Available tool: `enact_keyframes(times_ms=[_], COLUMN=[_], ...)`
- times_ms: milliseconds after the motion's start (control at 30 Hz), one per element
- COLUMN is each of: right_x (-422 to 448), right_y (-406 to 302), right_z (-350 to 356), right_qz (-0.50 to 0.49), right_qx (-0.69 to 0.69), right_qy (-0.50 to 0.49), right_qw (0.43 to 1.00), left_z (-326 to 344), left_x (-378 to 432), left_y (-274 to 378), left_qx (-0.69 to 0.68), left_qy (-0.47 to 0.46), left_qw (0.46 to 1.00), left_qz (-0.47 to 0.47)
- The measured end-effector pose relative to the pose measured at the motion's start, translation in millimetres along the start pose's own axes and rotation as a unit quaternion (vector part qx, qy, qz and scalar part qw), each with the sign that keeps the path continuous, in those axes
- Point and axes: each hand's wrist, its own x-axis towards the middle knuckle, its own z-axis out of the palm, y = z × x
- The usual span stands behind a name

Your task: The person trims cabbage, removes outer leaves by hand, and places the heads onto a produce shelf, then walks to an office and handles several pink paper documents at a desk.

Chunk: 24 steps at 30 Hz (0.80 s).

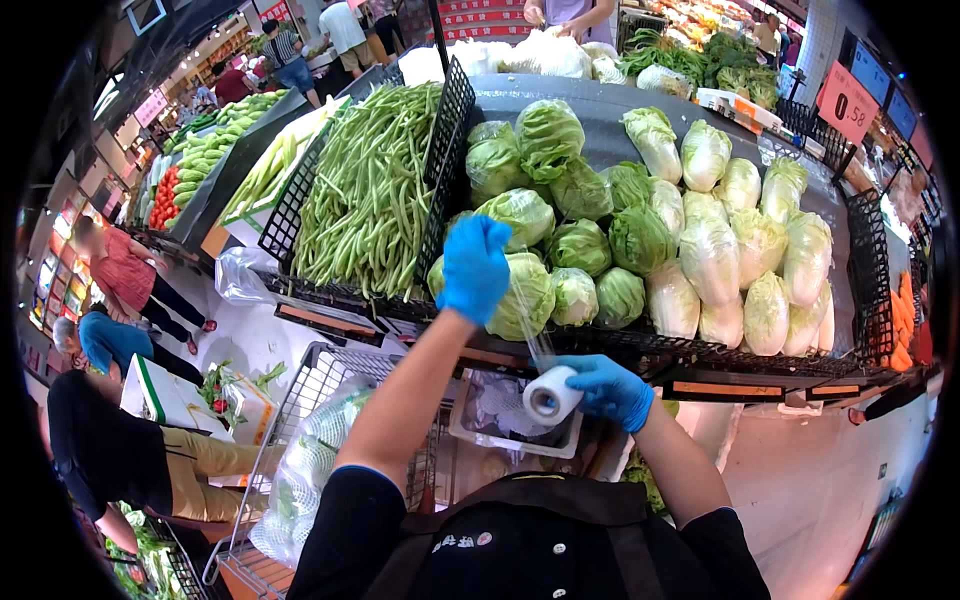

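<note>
My right hand [611,390], in a blue glove, grips a roll of clear plastic film [553,396] by its side, with the open core facing left. A narrow, twisted strip of film [531,319] runs taut from the roll up to my left hand [474,270]. That hand is also gloved in blue and closed in a fist around the film's end. Behind the strip sits a round green cabbage [521,296] at the front of the display. Several more wrapped cabbages [579,249] are heaped behind it, and my left fist hides part of them.
Chinese cabbages [709,259] fill the right of the stand, green beans [367,187] the left, behind a black plastic divider [450,135]. Below stand a white crate [517,446] and a wire cart [262,480] with net-wrapped produce. A person [112,442] bends close on the left.
</note>
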Motion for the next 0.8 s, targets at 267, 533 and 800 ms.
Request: enact_keyframes(times_ms=[267, 533, 800], right_x=[24.7, 12.2, -6.2], right_y=[6.5, 18.7, 49.6], right_z=[-16.9, -34.3, -42.2], right_qz=[0.041, 0.028, 0.086], right_qx=[-0.009, 0.023, 0.097], right_qy=[0.153, -0.112, -0.153], right_qw=[0.987, 0.993, 0.98], left_z=[-24.8, -16.4, -37.8], left_x=[39.8, -32.7, -12.3], left_y=[-22.2, -19.3, 1.0], left_qx=[0.283, -0.008, -0.166], left_qy=[-0.298, -0.304, -0.258], left_qw=[0.912, 0.941, 0.941], left_qz=[0.023, 0.149, 0.145])
